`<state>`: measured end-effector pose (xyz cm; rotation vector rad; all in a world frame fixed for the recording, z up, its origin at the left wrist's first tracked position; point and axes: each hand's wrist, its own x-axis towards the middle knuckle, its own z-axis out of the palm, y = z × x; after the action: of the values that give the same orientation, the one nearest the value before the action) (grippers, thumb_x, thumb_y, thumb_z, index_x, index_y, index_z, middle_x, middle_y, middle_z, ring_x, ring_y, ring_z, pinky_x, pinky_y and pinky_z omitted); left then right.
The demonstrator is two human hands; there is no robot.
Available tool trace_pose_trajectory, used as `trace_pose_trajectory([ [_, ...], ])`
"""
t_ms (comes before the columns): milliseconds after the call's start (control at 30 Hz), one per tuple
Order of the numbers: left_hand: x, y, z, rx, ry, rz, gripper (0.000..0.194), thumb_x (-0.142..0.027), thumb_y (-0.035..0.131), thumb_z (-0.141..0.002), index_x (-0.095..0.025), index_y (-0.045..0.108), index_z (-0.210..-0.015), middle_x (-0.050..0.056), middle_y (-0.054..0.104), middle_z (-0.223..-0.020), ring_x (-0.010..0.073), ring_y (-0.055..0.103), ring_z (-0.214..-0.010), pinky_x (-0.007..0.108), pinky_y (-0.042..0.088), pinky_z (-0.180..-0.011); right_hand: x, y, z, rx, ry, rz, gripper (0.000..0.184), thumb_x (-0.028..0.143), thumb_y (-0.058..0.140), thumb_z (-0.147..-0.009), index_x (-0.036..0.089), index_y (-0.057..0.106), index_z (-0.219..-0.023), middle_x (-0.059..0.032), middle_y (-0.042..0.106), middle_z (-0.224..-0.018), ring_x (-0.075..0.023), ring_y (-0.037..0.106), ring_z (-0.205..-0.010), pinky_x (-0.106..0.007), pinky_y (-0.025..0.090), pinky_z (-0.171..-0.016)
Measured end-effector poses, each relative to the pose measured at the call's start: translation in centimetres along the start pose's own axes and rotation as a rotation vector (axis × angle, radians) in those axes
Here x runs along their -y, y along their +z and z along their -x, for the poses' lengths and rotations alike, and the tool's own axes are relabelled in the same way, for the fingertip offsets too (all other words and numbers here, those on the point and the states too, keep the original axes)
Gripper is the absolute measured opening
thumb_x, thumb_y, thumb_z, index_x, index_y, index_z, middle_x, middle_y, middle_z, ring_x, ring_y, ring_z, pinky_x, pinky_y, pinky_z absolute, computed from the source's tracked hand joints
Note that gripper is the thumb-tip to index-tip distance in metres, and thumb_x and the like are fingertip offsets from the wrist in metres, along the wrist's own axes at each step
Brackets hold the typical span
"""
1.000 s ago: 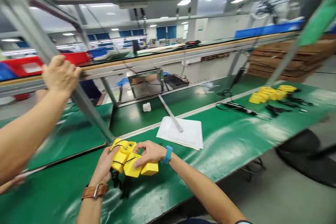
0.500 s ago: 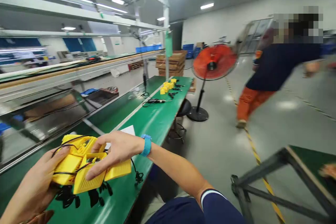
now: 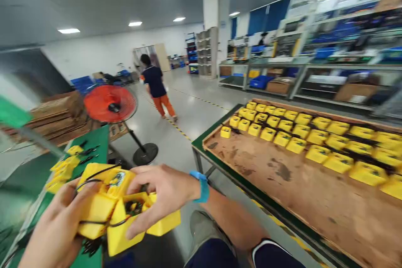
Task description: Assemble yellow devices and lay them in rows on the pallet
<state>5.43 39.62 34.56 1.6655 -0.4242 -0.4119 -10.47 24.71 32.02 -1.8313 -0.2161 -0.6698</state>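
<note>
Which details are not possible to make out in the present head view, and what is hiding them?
In the head view:
Left hand: some fingers are hidden behind the held yellow cases.
Small parts inside those cases: blurred, partly covered by the right hand.
Wooden tray: cut off by the right edge.
Shelves: contents too blurred to name.

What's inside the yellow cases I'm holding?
Small parts show in two yellow cases, too blurred to identify. Your right hand hides part of one; what's beneath can't be seen.
</note>
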Motion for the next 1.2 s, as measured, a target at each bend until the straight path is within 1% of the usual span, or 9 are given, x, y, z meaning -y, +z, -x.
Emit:
trace_pose_trajectory([
  [100,-3.6,10.8,0.0,0.314,0.037,0.005,0.064,-0.058,0.087,-0.051,-0.026,0.063,-0.1,-0.002,0.074,-0.082,0.0191,0.07,-0.066,0.027,0.057,-0.051,4.4,-7.5,5.8,-0.183,0.148,0.154,0.047,0.051,0.091,-0.065,0.02,0.067,-0.089,0.0006,0.059,-0.1,-0.0119,0.057,-0.084,-0.021,0.044,-0.066],
  [267,-6.0,28.6,6.0,0.863,0.033,0.054,0.067,-0.063,0.078,-0.059,-0.022,0.051,-0.104,-0.002,0.066,-0.076,0.0151,0.063,-0.061,0.027,0.052,-0.055,13.0,-15.8,17.1,-0.504,0.524,0.439,0.044,0.054,0.086,-0.07,0.022,0.069,-0.095,-0.0002,0.061,-0.091,-0.0137,0.052,-0.072,-0.025,0.04,-0.06],
  [400,-2.5,39.1,11.1,1.129,-0.07,0.162,0.061,-0.059,0.079,-0.067,-0.023,0.049,-0.106,0.005,0.071,-0.095,0.0199,0.069,-0.079,0.031,0.056,-0.067,15.7,-20.1,24.8,-0.598,0.766,0.558,0.044,0.058,0.083,-0.073,0.022,0.068,-0.094,-0.0023,0.061,-0.091,-0.0149,0.047,-0.071,-0.028,0.036,-0.058],
  [500,2.9,44.0,13.0,1.175,-0.109,0.202,0.054,-0.053,0.078,-0.073,-0.022,0.05,-0.108,0.008,0.07,-0.107,0.0226,0.07,-0.096,0.034,0.057,-0.08,13.2,-22.4,29.3,-0.613,0.845,0.523,0.039,0.049,0.085,-0.071,0.02,0.066,-0.089,-0.0021,0.06,-0.091,-0.0148,0.046,-0.072,-0.029,0.037,-0.062],
  [667,11.5,46.5,12.3,1.095,-0.151,0.026,0.052,-0.054,0.076,-0.071,-0.022,0.048,-0.101,0.005,0.067,-0.093,0.0219,0.069,-0.088,0.036,0.056,-0.08,4.2,-23.3,33.7,-0.582,0.96,0.378,0.04,0.04,0.088,-0.063,0.018,0.062,-0.083,-0.0012,0.059,-0.093,-0.0149,0.048,-0.076,-0.028,0.037,-0.065],
  [767,13.9,46.2,10.3,1.052,0.006,-0.145,0.041,-0.048,0.067,-0.077,-0.022,0.046,-0.101,0.009,0.069,-0.1,0.0237,0.07,-0.094,0.038,0.056,-0.084,-0.4,-22.8,34.2,-0.578,0.961,0.313,0.042,0.039,0.089,-0.06,0.018,0.059,-0.079,-0.0003,0.058,-0.091,-0.0146,0.049,-0.077,-0.027,0.039,-0.067],
  [933,14.5,46.1,7.0,1.058,0.13,-0.393,0.035,-0.034,0.066,-0.081,-0.022,0.046,-0.107,0.015,0.072,-0.11,0.0272,0.071,-0.103,0.04,0.054,-0.09,-4.5,-22.5,32.8,-0.468,1.014,0.444,0.039,0.034,0.091,-0.063,0.018,0.06,-0.081,-0.0013,0.061,-0.09,-0.0164,0.055,-0.079,-0.028,0.044,-0.07],
  [1033,14.3,46.5,5.7,1.104,0.261,-0.702,0.037,-0.031,0.067,-0.085,-0.022,0.046,-0.115,0.013,0.075,-0.11,0.0278,0.072,-0.107,0.036,0.053,-0.089,-5.6,-22.6,31.8,-0.451,1.05,0.525,0.036,0.03,0.09,-0.066,0.019,0.062,-0.087,-0.0041,0.065,-0.094,-0.0206,0.061,-0.084,-0.031,0.049,-0.076],
  [1200,13.8,47.3,4.1,1.156,0.385,-1.008,0.045,-0.03,0.065,-0.089,-0.017,0.049,-0.129,0.019,0.073,-0.121,0.0359,0.07,-0.115,0.043,0.051,-0.093,-5.6,-22.0,31.2,-0.459,1.102,0.557,0.038,0.031,0.085,-0.07,0.019,0.065,-0.1,-0.0109,0.065,-0.127,-0.0282,0.066,-0.111,-0.039,0.055,-0.095],
])
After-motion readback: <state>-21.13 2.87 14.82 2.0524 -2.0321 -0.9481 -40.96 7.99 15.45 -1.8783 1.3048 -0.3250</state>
